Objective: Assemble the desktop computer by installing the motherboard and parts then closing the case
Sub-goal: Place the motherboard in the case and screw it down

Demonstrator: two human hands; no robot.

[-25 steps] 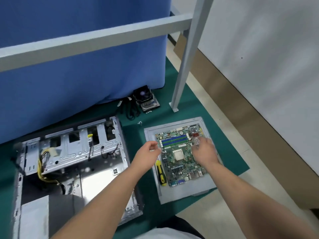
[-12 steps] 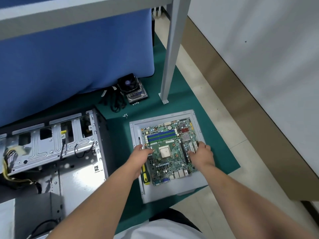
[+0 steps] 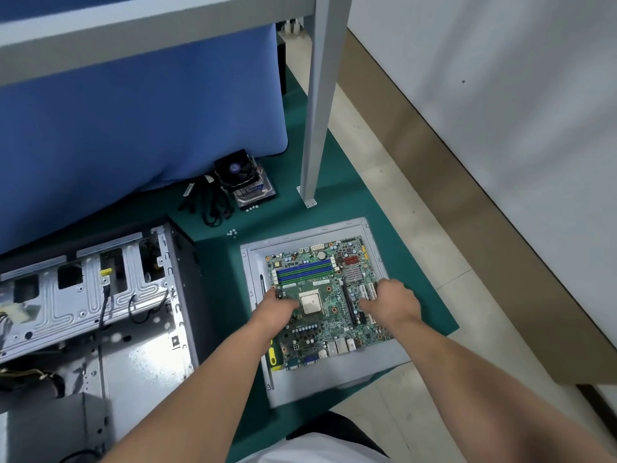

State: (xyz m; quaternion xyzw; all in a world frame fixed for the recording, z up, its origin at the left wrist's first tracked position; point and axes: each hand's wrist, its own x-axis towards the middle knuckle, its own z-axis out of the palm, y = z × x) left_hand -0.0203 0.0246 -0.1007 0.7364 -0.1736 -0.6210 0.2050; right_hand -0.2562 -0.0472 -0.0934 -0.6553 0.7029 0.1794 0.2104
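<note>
Hands probably gripping motherboard; screwdriver alongside.

Pretty even indoor light is filling the whole shot, nothing dim. Glare is bouncing off the bare metal floor of the open case, blotchy white patches blowing out there. Shadows are staying soft. The wide lens is bending the table leg and wall line near the edges, and the forearms at the bottom are looking smeary and soft
</note>
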